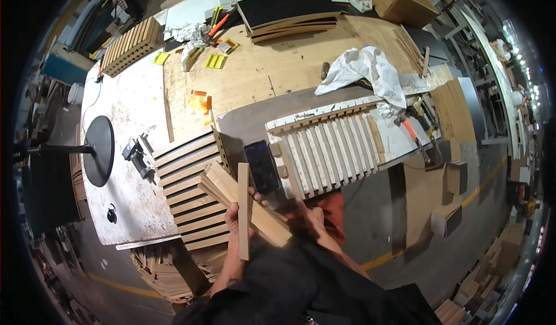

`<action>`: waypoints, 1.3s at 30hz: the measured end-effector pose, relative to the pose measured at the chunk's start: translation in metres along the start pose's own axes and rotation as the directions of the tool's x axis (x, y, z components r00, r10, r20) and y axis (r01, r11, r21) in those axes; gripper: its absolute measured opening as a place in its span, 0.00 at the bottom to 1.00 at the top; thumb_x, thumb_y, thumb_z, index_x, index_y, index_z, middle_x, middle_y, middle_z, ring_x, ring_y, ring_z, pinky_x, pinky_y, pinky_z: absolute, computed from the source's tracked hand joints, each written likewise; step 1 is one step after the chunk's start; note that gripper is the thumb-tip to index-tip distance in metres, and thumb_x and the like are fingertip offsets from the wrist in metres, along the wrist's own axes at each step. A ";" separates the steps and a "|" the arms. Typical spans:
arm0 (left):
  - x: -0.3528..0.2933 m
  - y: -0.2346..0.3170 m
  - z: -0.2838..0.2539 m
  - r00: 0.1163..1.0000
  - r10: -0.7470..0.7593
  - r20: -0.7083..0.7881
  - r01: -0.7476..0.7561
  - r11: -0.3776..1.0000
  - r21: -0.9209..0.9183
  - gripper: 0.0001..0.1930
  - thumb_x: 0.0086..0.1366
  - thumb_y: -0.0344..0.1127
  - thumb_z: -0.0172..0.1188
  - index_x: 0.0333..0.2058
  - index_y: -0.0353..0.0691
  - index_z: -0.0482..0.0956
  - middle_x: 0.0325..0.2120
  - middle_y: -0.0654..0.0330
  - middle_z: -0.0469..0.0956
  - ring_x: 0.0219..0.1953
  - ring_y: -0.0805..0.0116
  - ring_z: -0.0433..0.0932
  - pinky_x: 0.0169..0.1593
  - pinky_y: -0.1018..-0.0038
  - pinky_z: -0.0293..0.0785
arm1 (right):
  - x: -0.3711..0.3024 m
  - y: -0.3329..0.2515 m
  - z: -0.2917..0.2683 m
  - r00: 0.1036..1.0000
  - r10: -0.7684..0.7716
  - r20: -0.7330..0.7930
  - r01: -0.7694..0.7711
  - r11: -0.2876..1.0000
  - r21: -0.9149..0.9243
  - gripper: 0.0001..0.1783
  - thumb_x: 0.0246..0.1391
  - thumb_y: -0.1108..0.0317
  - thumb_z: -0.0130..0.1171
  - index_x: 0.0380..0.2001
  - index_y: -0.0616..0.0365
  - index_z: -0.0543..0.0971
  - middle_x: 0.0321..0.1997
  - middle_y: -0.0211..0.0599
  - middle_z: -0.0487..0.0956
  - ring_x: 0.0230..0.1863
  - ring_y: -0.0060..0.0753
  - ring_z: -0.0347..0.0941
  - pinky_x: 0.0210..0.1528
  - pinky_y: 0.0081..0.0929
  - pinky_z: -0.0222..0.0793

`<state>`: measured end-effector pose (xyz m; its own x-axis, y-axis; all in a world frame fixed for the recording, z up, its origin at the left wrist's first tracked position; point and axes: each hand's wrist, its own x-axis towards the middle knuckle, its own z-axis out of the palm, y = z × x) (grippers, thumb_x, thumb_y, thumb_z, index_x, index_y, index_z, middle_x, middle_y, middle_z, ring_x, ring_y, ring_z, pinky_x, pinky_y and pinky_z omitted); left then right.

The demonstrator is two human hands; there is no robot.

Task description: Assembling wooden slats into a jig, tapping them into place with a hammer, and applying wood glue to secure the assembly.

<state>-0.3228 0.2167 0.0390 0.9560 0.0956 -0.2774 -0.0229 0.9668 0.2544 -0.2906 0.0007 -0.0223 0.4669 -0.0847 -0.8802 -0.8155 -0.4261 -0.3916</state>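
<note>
My left hand is closed around a bundle of light wooden strips, its fingertips showing on the far side. One narrow strip crosses the bundle at an angle. My right hand is at the near left corner of a white slotted frame, index finger stretched out against the end of a wooden strip along its left side. Its other fingers are partly hidden, and I see nothing held there. Pale parallel slats fill the frame. A dark phone lies just left of it.
Stacked slats with dark gaps lie on the left. Behind are a white cloth, black-topped panels and orange clips. A hammer with an orange handle rests on the right. A round black stand base sits far left.
</note>
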 end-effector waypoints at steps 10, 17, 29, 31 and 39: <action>0.009 -0.013 0.027 0.973 -0.053 -0.223 0.052 0.999 -0.015 0.31 0.54 0.39 0.67 0.55 0.31 0.69 0.44 0.48 0.77 0.47 0.53 0.77 0.60 0.56 0.70 | -0.028 -0.016 -0.018 0.754 -0.555 -0.350 0.526 0.830 -0.183 0.32 0.54 0.42 0.63 0.22 0.69 0.79 0.17 0.40 0.79 0.21 0.31 0.77 0.23 0.31 0.70; 0.055 -0.030 0.045 0.989 0.008 -0.148 0.010 0.993 0.122 0.23 0.60 0.41 0.64 0.48 0.31 0.72 0.37 0.49 0.78 0.41 0.53 0.79 0.47 0.60 0.79 | -0.165 -0.106 -0.002 0.422 -0.903 -0.077 0.637 0.356 -0.684 0.29 0.46 0.43 0.69 0.35 0.58 0.73 0.35 0.43 0.73 0.32 0.54 0.77 0.30 0.45 0.75; 0.080 -0.020 0.042 0.927 0.232 -0.296 -0.102 0.912 0.397 0.28 0.57 0.40 0.65 0.53 0.31 0.69 0.39 0.52 0.78 0.40 0.61 0.79 0.46 0.66 0.79 | -0.142 -0.088 -0.029 0.411 -0.837 -0.361 0.828 0.509 -0.237 0.16 0.53 0.69 0.66 0.44 0.61 0.76 0.32 0.42 0.81 0.31 0.36 0.80 0.32 0.31 0.75; 0.075 0.011 0.045 0.908 0.316 -0.277 -0.171 0.881 0.441 0.28 0.57 0.41 0.64 0.52 0.31 0.70 0.39 0.51 0.78 0.42 0.59 0.78 0.49 0.64 0.78 | -0.120 -0.060 -0.048 0.447 -0.800 -0.401 0.803 0.556 -0.215 0.16 0.59 0.69 0.62 0.49 0.61 0.76 0.30 0.36 0.80 0.28 0.21 0.77 0.30 0.24 0.74; 0.031 0.087 0.040 0.902 0.426 -0.067 -0.355 0.822 0.446 0.26 0.63 0.41 0.61 0.54 0.32 0.67 0.45 0.52 0.74 0.48 0.61 0.74 0.54 0.62 0.74 | -0.011 0.033 -0.016 0.950 -0.246 -0.192 0.308 0.840 0.446 0.15 0.58 0.63 0.64 0.40 0.66 0.80 0.26 0.37 0.81 0.22 0.23 0.78 0.21 0.20 0.73</action>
<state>-0.2835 0.2942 0.0901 0.8331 0.5142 -0.2035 -0.2281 0.6547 0.7206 -0.3170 -0.0268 -0.0207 0.7101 -0.1487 -0.6882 -0.6939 0.0176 -0.7198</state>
